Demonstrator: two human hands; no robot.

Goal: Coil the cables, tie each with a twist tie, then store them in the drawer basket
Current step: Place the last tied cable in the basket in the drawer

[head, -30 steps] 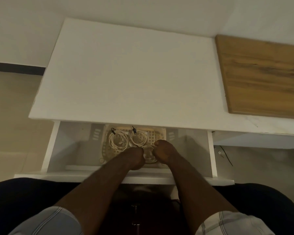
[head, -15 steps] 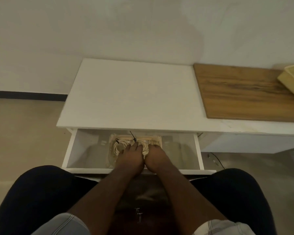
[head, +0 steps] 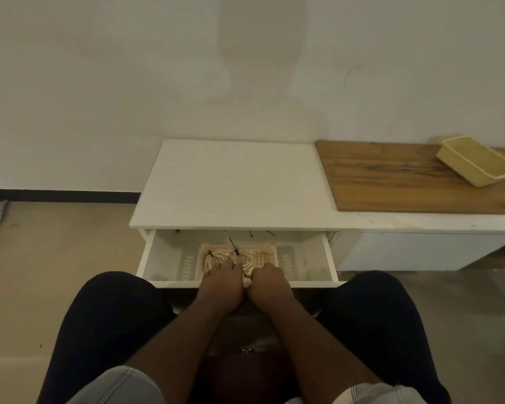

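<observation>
Two hands reach into the open drawer, side by side over the near edge of the basket. The left hand lies with fingers spread on the coiled cables; the right hand is curled, but what it grips I cannot tell. Black twist ties stick up just beyond the fingers. Far right on the counter, a wooden board carries a yellow tray.

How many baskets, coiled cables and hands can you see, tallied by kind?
Baskets: 2, the drawer basket and the yellow basket on the wooden top.
Coiled cables: at least 2 visible.
Hands: 2, left and right.
Total: 6.
</observation>
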